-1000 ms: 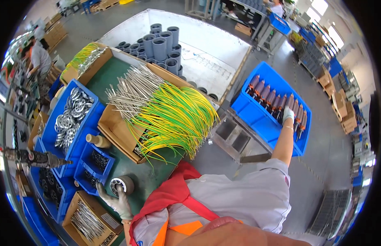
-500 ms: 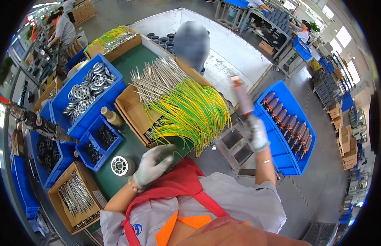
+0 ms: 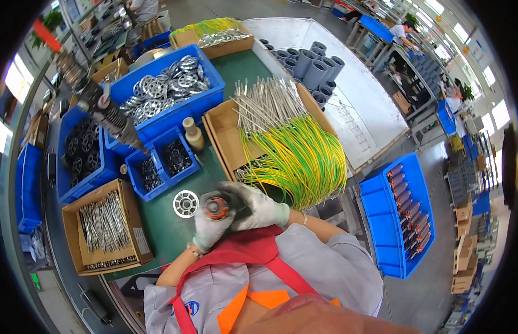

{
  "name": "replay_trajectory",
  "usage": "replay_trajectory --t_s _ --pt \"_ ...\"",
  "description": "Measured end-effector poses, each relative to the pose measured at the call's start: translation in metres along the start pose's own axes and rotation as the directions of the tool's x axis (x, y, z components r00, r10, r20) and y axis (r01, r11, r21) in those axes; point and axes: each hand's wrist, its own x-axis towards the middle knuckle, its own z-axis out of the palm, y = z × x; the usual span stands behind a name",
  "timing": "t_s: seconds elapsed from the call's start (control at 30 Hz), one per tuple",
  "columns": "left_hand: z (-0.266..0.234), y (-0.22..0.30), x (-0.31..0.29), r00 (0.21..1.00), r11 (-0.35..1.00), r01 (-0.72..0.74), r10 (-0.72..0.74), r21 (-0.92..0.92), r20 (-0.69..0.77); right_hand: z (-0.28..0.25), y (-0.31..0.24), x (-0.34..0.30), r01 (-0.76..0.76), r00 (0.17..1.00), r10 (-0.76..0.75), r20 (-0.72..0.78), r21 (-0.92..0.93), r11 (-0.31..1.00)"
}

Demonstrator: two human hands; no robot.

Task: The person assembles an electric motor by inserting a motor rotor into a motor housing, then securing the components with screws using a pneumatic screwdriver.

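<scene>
In my gloved left hand [image 3: 209, 232] is a copper-wound motor core [image 3: 216, 208], stood on end above the green bench so that its orange winding ring and dark centre face up. Beside it, my gloved right hand [image 3: 262, 209] has its fingers stretched toward the core's far side, slightly blurred; whether they touch it I cannot tell. A silver spoked end cap [image 3: 186, 204] sits just left of my left hand. Behind my hands, an open cardboard box [image 3: 218, 121] holds thin metal rods and a bundle of yellow-green wires [image 3: 303, 161].
A power driver [image 3: 103, 103] hangs at the left, over blue bins of silver wheels [image 3: 170, 89] and small black parts [image 3: 175, 157]. A box of metal rods [image 3: 104, 222] stands near left. Grey tubes [image 3: 314, 74] fill part of a white cart. At right, a blue bin [image 3: 381, 222] holds more cores.
My right hand has come from the right-hand bin to the bench, bringing the motor core. The core is now in my left hand. The whole view has shifted.
</scene>
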Motion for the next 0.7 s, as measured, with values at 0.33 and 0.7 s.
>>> replay_trajectory --t_s 0.33,0.7 --pt "-0.075 0.058 -0.011 0.957 0.884 -0.048 -0.092 0.464 0.274 0.023 0.006 0.033 0.141 0.986 -0.158 0.054 0.245 0.959" --pt "-0.103 -0.02 -0.005 0.958 0.656 -0.168 0.285 0.736 -0.035 0.043 0.017 0.051 0.265 0.964 -0.256 -0.068 0.197 0.944"
